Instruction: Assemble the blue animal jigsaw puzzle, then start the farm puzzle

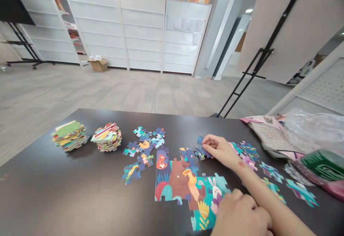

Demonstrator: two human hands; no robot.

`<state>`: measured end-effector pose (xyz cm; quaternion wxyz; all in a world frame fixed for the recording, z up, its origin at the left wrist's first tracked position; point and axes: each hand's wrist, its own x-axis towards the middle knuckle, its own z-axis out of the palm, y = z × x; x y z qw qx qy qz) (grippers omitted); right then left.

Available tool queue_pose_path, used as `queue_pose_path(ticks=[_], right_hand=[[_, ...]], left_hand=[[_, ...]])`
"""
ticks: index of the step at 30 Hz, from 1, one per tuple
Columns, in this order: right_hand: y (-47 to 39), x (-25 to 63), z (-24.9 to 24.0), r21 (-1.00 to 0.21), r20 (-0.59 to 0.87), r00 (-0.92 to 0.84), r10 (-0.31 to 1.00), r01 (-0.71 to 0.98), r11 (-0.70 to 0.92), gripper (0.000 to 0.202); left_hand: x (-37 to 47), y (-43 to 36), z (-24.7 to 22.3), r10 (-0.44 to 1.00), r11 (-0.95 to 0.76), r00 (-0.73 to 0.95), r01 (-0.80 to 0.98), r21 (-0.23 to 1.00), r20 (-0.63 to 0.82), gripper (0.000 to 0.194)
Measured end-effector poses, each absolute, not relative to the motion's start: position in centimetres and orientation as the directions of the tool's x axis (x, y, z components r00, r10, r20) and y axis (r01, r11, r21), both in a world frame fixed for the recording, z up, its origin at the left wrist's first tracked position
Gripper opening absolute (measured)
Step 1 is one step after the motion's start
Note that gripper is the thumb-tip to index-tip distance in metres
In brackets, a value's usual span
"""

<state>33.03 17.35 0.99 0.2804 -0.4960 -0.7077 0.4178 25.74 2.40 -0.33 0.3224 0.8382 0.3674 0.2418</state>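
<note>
A partly joined jigsaw puzzle (185,178) lies on the dark table, showing a brown bear, a yellow jug and a white rabbit. At its upper right, my right hand (216,150) pinches a dark blue puzzle piece (200,140) between thumb and fingers. Another dark blue piece (201,153) lies just under these fingertips. My left hand (242,212) is curled over the puzzle's lower right edge, beside my right forearm. Its fingertips are hidden, and whatever they may hold cannot be seen. Loose puzzle pieces (145,146) are spread left of the puzzle, with more pieces (271,171) beyond my right forearm.
Two stacks of puzzle pieces, one greenish (70,137) and one reddish (107,138), stand at the table's left. A patterned cloth bag (274,135) and clear plastic wrapping (314,132) lie at the right edge. Behind are white shelves (142,31) and a board on a black stand (258,64).
</note>
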Motion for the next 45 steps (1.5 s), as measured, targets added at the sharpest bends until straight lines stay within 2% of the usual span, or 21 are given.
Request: queue_pose_path(ticks=[4,8,10,13,16,20,23,27,33,35,38,40,42,45], right_hand=[[17.3,33.4,1.2,-0.842,0.014,-0.385,0.923,0.494,0.219,0.019],[17.2,33.4,1.0,-0.821,0.053,-0.376,0.925,0.511,0.255,0.017],[17.2,33.5,0.9,-0.795,0.074,-0.377,0.923,0.537,0.283,0.014],[17.1,33.5,1.1,-0.762,0.077,-0.394,0.916,0.569,0.309,0.013],[16.9,33.4,1.3,-0.729,0.072,-0.425,0.902,0.595,0.339,0.015],[17.6,33.8,0.8,-0.624,0.112,-0.428,0.897,0.672,0.399,0.020],[18.9,34.7,0.0,-0.525,0.173,-0.321,0.931,0.770,0.363,0.024],[20.5,36.6,-1.1,-0.411,0.233,-0.205,0.951,0.865,0.287,0.029],[20.5,37.5,-0.9,-0.203,0.349,-0.147,0.926,0.952,0.228,0.036],[19.9,36.3,0.2,-0.232,0.372,-0.144,0.917,0.942,0.242,0.041],[18.6,32.2,2.9,-0.464,0.257,-0.225,0.940,0.824,0.325,0.046],[17.5,28.3,4.9,-0.569,0.160,-0.394,0.905,0.712,0.411,0.040],[16.4,24.0,6.4,-0.600,0.098,-0.541,0.835,0.638,0.483,0.033],[15.4,18.2,6.7,-0.518,0.061,-0.716,0.696,0.573,0.635,0.030]], left_hand=[[24.3,3.0,0.9,0.851,-0.374,0.518,0.482,0.793,0.086,0.024],[22.6,3.5,2.1,0.910,-0.279,0.414,0.586,0.761,0.015,0.023],[21.4,4.0,2.5,0.920,-0.282,0.389,0.595,0.752,0.036,0.023],[19.1,5.1,3.1,0.933,-0.306,0.344,0.612,0.729,0.103,0.031],[16.6,5.9,3.6,0.949,-0.285,0.298,0.667,0.688,0.104,0.040],[14.3,6.1,3.5,0.952,-0.259,0.302,0.722,0.642,0.045,0.060],[13.8,6.1,3.1,0.945,-0.272,0.325,0.737,0.619,0.028,0.068],[13.9,6.3,2.5,0.936,-0.296,0.351,0.735,0.610,0.031,0.068],[14.3,5.9,2.3,0.937,-0.290,0.348,0.731,0.617,0.028,0.057],[14.9,5.7,2.1,0.951,-0.241,0.308,0.738,0.630,0.003,0.050],[16.5,5.9,1.3,0.977,-0.121,0.210,0.724,0.679,-0.049,0.045],[17.9,6.4,0.5,0.979,-0.048,0.172,0.706,0.707,-0.105,0.048],[19.4,7.0,-0.3,0.974,-0.044,0.190,0.700,0.713,-0.126,0.053],[21.3,7.3,-1.1,0.960,-0.209,0.279,0.685,0.698,0.013,0.058]])
